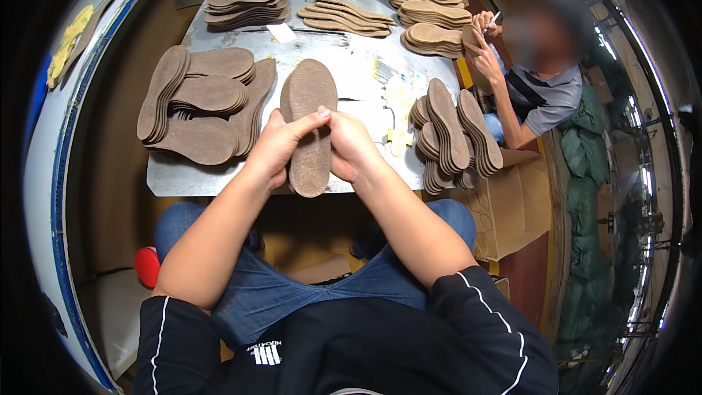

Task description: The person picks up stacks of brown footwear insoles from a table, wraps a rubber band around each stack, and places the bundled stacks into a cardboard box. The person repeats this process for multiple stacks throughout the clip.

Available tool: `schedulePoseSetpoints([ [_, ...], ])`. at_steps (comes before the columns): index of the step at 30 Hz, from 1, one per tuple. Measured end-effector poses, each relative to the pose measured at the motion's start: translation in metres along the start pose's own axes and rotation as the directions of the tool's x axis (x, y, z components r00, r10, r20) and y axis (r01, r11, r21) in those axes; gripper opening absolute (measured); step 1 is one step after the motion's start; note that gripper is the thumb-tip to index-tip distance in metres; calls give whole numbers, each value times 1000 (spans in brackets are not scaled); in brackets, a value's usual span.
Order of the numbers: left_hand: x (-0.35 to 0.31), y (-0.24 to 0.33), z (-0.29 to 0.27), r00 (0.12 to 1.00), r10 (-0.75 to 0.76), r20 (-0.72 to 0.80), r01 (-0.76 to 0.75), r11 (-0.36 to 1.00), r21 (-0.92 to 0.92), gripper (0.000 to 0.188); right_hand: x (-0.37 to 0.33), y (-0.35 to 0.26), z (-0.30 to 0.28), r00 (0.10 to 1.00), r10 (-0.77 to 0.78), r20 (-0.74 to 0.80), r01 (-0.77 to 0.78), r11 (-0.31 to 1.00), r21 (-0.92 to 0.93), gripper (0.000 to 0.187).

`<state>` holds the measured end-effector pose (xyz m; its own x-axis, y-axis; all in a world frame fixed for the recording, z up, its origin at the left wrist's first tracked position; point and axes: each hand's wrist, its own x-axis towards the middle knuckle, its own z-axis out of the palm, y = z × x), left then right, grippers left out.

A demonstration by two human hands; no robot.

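Between both hands I hold a brown shoe insole (310,91) upright over the table's near edge. My left hand (279,143) grips its left side, the thumb laid across the middle of its face. From the right, my right hand (349,145) clasps the other side, its thumb meeting the left one. Most of my fingers are hidden behind the insole. To the left lies a large pile of crossed insole stacks (201,135); on the right is another crossed pile of insoles (447,128).
More insole stacks (247,1) line the far side of the metal table (322,47), with a row of insoles (344,18) beside them. A white card (281,33) lies there. At right a co-worker (537,95) handles an insole. A cardboard box (512,212) stands below.
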<state>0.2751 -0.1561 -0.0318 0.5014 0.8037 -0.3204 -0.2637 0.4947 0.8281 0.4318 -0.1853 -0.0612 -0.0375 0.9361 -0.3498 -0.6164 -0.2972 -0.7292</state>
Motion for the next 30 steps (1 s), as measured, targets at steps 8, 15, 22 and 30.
schedulePoseSetpoints([
  [8, -7, 55, -27, 995, -47, 85, 64, 975, -213, 50, -1, -55, -4, 980, 93, 174, -73, 990, -119, 80],
  [15, -2, 99, -71, 966, 153, -208, -213, 926, -311, 38, -11, -21, -49, 968, -243, 57, 86, 112, -990, 29],
  [22, -3, 66, -49, 995, -89, -39, 79, 974, -210, 43, -12, 29, -50, 809, -380, 448, 268, -439, -858, 12],
  [30, 3, 29, -21, 996, -83, 30, 84, 996, -20, 46, -45, -37, -29, 848, -509, 148, 395, 419, -818, 20],
])
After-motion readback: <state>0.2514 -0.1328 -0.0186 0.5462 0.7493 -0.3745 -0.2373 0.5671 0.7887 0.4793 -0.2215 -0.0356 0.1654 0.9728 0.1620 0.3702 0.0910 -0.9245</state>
